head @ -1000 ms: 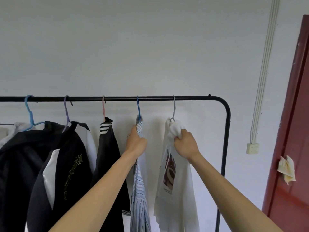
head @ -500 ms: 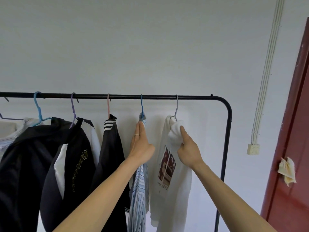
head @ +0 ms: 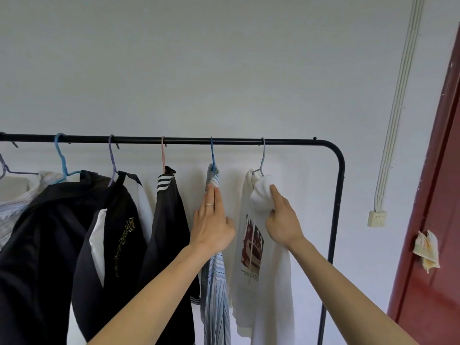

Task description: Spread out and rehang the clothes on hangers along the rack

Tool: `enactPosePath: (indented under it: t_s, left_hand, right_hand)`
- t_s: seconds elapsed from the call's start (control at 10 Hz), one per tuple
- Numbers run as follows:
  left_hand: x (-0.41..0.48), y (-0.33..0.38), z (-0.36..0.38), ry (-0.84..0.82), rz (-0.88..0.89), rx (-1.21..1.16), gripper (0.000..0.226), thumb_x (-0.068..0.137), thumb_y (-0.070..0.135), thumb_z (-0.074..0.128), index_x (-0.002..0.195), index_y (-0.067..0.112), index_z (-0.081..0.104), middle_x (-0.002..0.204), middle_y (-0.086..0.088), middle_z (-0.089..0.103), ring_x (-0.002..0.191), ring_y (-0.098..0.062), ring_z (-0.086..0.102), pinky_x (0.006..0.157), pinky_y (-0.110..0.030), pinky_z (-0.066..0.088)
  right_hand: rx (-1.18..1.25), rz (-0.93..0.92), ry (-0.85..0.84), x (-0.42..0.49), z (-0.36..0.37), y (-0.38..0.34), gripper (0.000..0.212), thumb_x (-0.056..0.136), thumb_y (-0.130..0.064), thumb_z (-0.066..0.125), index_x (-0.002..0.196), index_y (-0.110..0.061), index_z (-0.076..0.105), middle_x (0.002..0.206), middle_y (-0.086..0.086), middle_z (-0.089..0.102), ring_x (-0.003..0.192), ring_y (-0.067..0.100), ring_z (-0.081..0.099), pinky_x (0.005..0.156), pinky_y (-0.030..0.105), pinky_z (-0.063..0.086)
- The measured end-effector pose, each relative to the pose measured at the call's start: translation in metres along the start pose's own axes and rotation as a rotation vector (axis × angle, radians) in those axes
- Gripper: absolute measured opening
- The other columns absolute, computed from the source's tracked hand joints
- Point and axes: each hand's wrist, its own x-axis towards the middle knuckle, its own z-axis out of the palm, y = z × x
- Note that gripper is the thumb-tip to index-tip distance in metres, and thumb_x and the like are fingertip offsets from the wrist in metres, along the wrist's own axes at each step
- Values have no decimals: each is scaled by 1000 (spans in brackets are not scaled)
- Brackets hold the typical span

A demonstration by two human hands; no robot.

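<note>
Spacing step: left hand (head: pixel 211 224) flat open against striped shirt (head: pixel 216 282), right hand (head: pixel 282 220) gripping white sweatshirt (head: pixel 263 270) shoulder; next likely straightening it on its hanger (head: pixel 261 158).

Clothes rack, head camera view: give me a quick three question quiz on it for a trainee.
1. True or false: the left hand lies flat and open against the striped shirt.
2. What does the right hand grip? A) the rack bar B) bunched cloth of the white sweatshirt C) the red door
3. What colour is the hanger hook above the black jacket with white stripes?

Key: 1 true; 2 B; 3 pink.
</note>
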Motion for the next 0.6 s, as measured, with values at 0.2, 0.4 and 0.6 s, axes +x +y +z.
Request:
enactPosePath:
  t_s: [0.2, 0.4, 0.6]
  left_hand:
    - [-4, -5, 5, 27, 33, 127, 74, 100, 32, 32, 155, 10, -12, 163, -5, -22, 152, -20, -10, 122, -44, 12]
    - [-6, -10, 8, 28, 57, 155, 72, 101, 33, 30, 156, 10, -10, 163, -4, -22, 151, -16, -15, 123, -44, 9]
    - [-8, -12, 5, 27, 57, 110, 73, 101, 34, 31, 156, 11, -11, 162, -2, -23, 151, -15, -16, 124, -43, 7]
  right_hand:
    - [-92, -46, 53, -12, 7, 3, 75, 90, -9, 44, 157, -14, 10, 159, 17, 22, 135, 40, 36, 110, 47, 35]
    - [-204, -48, 68, -27, 5, 2, 78, 91, -16, 49, 157, -17, 7, 163, 15, 12, 144, 38, 22, 115, 42, 28]
    - [-265, -159, 125, -31, -17, -8, 73, 92, -27, 52, 155, -14, 18, 163, 12, 17, 148, 34, 14, 121, 39, 18]
